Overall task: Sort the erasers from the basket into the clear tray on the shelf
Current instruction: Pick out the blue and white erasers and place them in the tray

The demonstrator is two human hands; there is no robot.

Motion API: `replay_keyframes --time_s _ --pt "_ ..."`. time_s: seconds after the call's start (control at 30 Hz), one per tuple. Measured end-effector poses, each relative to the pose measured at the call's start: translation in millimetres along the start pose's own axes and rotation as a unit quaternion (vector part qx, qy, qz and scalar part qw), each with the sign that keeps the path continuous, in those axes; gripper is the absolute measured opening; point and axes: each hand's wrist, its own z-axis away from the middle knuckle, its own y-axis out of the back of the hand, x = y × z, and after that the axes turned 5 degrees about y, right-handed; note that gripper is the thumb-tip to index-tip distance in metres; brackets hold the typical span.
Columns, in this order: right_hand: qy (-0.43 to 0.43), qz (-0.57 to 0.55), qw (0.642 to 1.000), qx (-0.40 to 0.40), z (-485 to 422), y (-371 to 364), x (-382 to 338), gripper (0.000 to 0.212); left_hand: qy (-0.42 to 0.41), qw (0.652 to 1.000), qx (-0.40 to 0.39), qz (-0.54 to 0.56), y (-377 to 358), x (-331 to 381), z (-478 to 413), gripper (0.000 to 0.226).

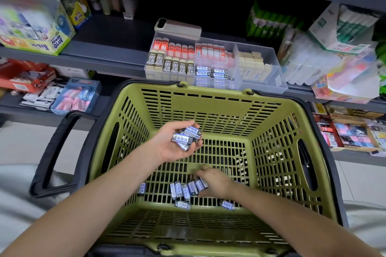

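Note:
A green slotted basket [219,108] stands below the shelf. Several small erasers in blue-and-white sleeves [183,191] lie on its floor near the front. My left hand [169,144] hovers palm up inside the basket and cups several of the same erasers [187,136]. My right hand [215,181] is low on the basket floor, its fingers curled on the end of the eraser row. The clear tray [269,62] sits on the shelf just behind the basket, with orange, 2B, cream and a few blue-and-white erasers in its compartments.
A phone [177,27] lies on the tray's back edge. A glue box [37,25] stands at the shelf's left, green glue packs [271,21] and clear bags [309,62] at its right. Lower shelves hold more stationery boxes. The basket's black handle [56,152] hangs left.

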Motion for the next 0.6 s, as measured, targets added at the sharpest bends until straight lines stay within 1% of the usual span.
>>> replay_keyframes --time_s 0.07,0.13,0.2,0.23,0.3,0.33,0.37,0.4,0.43,0.47,0.6 --pt "-0.007 -0.049 0.998 0.028 5 5 7 0.054 0.008 1.0 0.029 0.001 -3 2 3 0.013" --pt "-0.025 -0.119 0.99 0.077 12 19 9 0.045 0.013 0.998 0.055 -0.01 -4 4 8 0.018" --pt "-0.04 -0.224 0.964 0.139 20 41 3 0.042 0.015 0.996 0.073 -0.039 -6 6 13 0.023" --pt "-0.041 -0.296 0.939 0.171 25 54 -2 0.04 0.016 0.995 0.079 -0.057 -7 7 15 0.025" --pt "-0.028 -0.431 0.87 0.236 36 82 -16 0.034 0.014 0.992 0.087 -0.094 -9 10 19 0.027" --pt "-0.013 -0.481 0.837 0.263 41 96 -23 0.034 0.009 0.99 0.086 -0.115 -11 11 20 0.028" --pt "0.003 -0.514 0.81 0.283 46 109 -30 0.035 0.001 0.987 0.083 -0.139 -13 13 22 0.027" --pt "0.019 -0.53 0.794 0.298 49 121 -37 0.036 -0.01 0.983 0.077 -0.166 -16 14 23 0.028" --pt "0.029 -0.53 0.789 0.309 52 130 -44 0.036 -0.023 0.979 0.066 -0.192 -18 15 24 0.028" --pt "0.035 -0.515 0.794 0.319 54 138 -50 0.036 -0.035 0.975 0.054 -0.213 -21 16 25 0.03" --pt "0.011 -0.403 0.844 0.353 55 157 -68 0.039 -0.07 0.964 0.029 -0.257 -26 21 28 0.033"
